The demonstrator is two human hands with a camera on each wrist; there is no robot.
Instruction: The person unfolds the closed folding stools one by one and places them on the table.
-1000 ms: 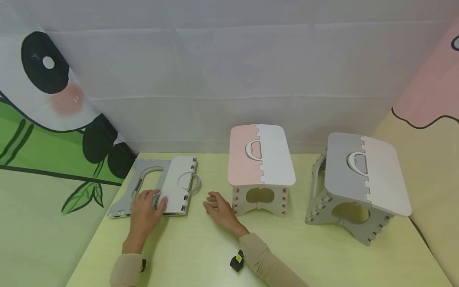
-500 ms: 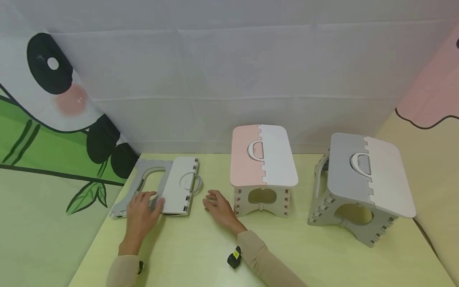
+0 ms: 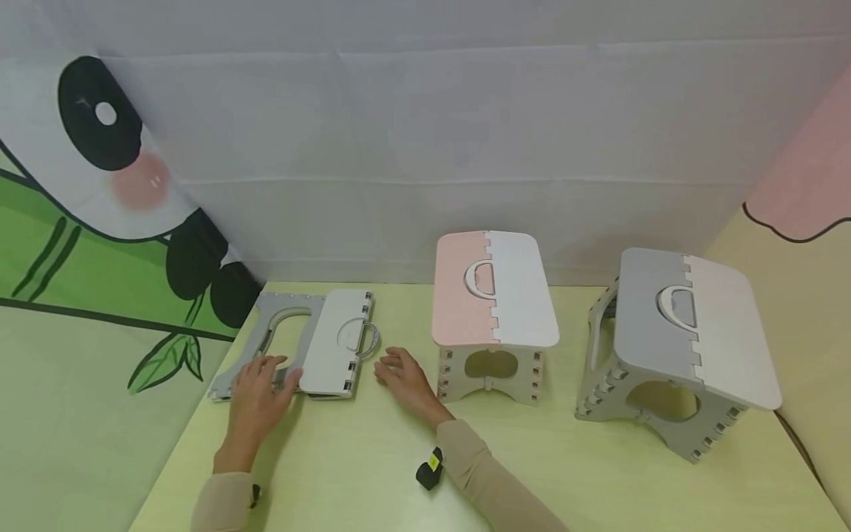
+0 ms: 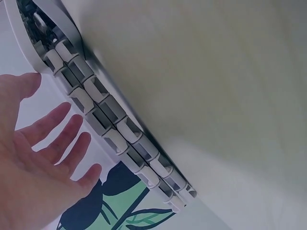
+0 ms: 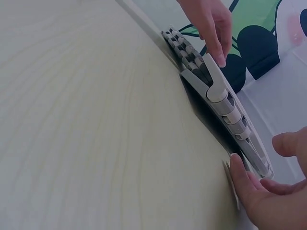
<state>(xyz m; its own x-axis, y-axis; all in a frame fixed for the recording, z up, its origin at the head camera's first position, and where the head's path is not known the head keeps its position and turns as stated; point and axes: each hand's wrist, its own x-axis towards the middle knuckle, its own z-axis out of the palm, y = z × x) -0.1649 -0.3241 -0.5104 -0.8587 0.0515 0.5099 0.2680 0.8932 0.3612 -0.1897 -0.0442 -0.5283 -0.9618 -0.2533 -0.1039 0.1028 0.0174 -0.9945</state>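
A folded step stool point(image 3: 332, 343) with a white top and grey legs lies flat at the table's left, its round handle point(image 3: 369, 340) sticking out to the right. My left hand point(image 3: 255, 399) is at the stool's front edge with relaxed fingers, the thumb by the white panel's near corner. Whether it touches is unclear in the left wrist view, where the fingers spread beside the hinged edge point(image 4: 112, 122). My right hand point(image 3: 405, 380) hovers or rests between the handle and a pink-and-white stool point(image 3: 492, 295), fingers loosely bent, holding nothing.
A larger grey-and-white stool point(image 3: 691, 325) stands unfolded at the right. Behind the pale wooden table point(image 3: 359, 473) hangs a white cloth wall point(image 3: 399, 148). Printed cartoon panels point(image 3: 133, 251) flank the left side.
My left hand has drawn slightly left and toward me, its thumb moving from on the white panel to its near edge. The right hand has barely moved; the whole view shifted a little.
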